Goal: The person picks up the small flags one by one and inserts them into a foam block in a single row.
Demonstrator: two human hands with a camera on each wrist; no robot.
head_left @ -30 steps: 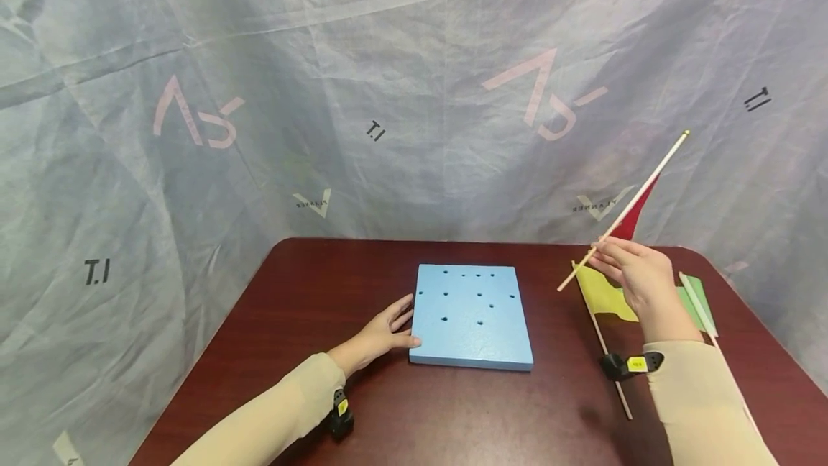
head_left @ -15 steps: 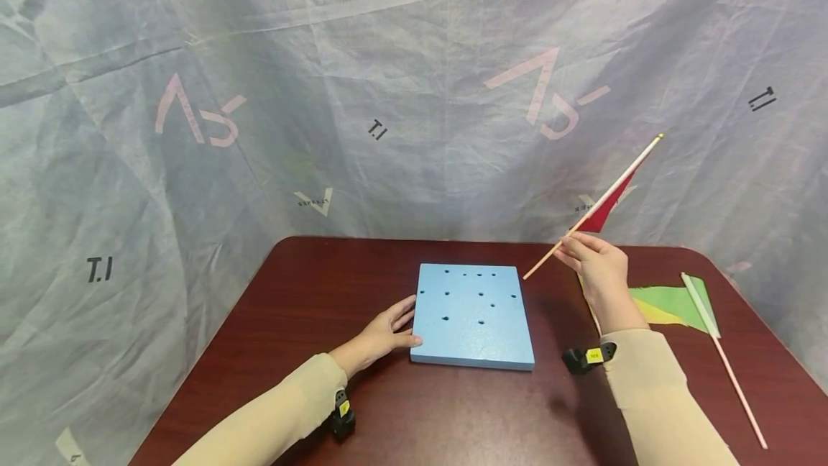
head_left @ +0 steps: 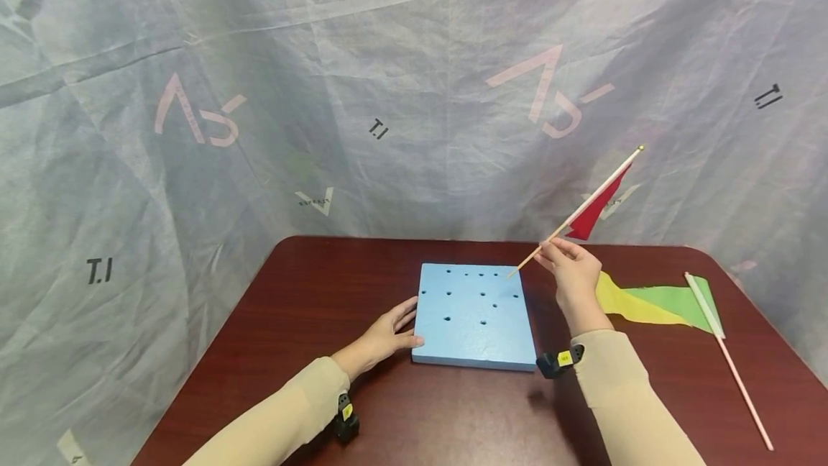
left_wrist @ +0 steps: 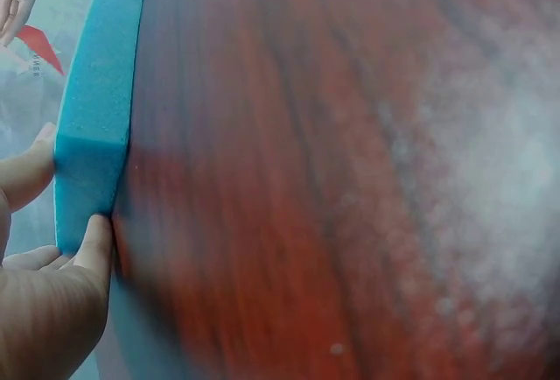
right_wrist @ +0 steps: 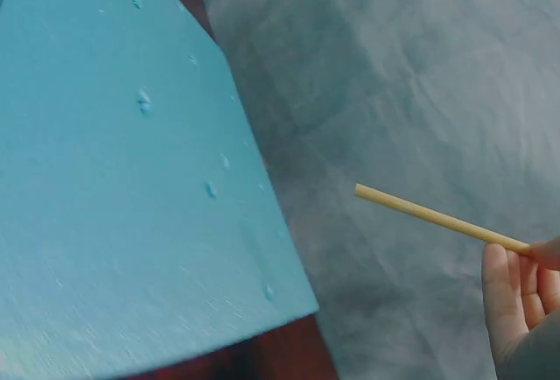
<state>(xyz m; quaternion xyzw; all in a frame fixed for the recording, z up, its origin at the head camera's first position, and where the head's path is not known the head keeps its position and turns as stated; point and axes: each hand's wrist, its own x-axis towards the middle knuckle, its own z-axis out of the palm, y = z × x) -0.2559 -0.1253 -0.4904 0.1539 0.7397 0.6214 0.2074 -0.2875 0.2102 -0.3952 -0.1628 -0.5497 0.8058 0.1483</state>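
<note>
A light-blue board [head_left: 453, 344] with several small holes in its top lies on the table. At its left edge rests my left hand [head_left: 384, 336], the thumb on the rim and the lightly bent fingers along the side; the left wrist view shows the fingertips touching the board's side [left_wrist: 92, 170]. My right hand [head_left: 578, 275] pinches the thin wooden stick of a small red flag [head_left: 598, 208] between thumb and fingers. Tilted, the stick's bare lower end [right_wrist: 411, 209] points down-left over the board's far right corner, and the flag's gold tip points up-right.
On the table [head_left: 323, 286], right of my right hand, lie a yellow flag [head_left: 630, 302] and a green flag [head_left: 673, 299] on a pale stick [head_left: 744, 394]. The yellow flag's stick is hidden behind my right arm. A grey printed cloth [head_left: 401, 92] hangs behind the table.
My right hand has carried the red flag leftward, from above the yellow flag to the board's far right corner, with the stick tilted lower. The left hand stays at the board.
</note>
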